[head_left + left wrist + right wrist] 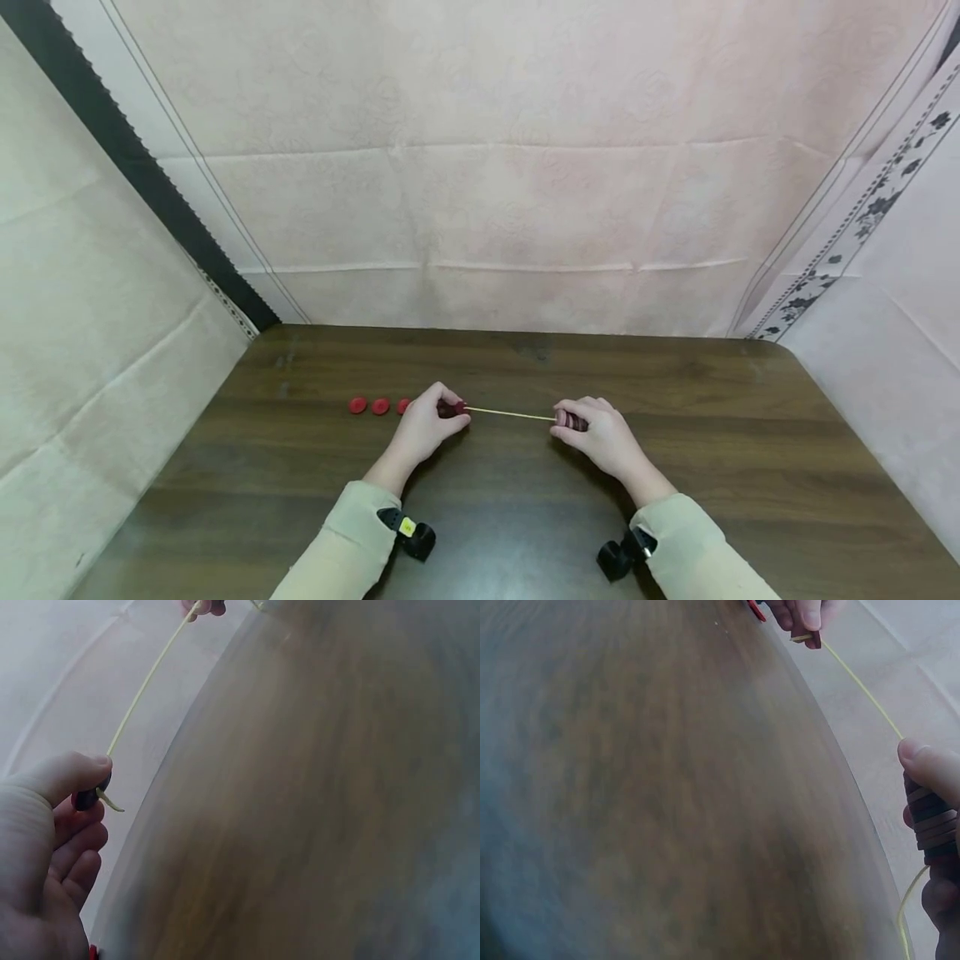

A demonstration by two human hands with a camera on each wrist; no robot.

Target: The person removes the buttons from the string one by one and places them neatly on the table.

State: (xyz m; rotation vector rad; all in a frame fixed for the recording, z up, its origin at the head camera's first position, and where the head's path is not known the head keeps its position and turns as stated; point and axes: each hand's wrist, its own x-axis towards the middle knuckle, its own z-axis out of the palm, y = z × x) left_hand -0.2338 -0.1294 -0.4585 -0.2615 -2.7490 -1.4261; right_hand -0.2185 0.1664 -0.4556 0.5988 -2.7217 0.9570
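A thin yellow cord (510,413) runs taut between the two hands, a little above the table. My left hand (420,429) pinches a dark red disc (461,407) between thumb and fingers. The cord passes through this disc, and a short cord end (112,801) pokes out by the fingers in the left wrist view. My right hand (611,442) grips a stack of dark and brownish discs (932,817) threaded on the cord, thumb along its top. Below the stack, a loose cord tail (902,907) hangs in the right wrist view.
Red discs (369,406) lie in a row on the brown wooden table (510,508), left of the left hand; the nearest is partly covered by it. Pale cloth (525,208) hangs behind the table and along both sides. Each wrist wears a black camera (420,542).
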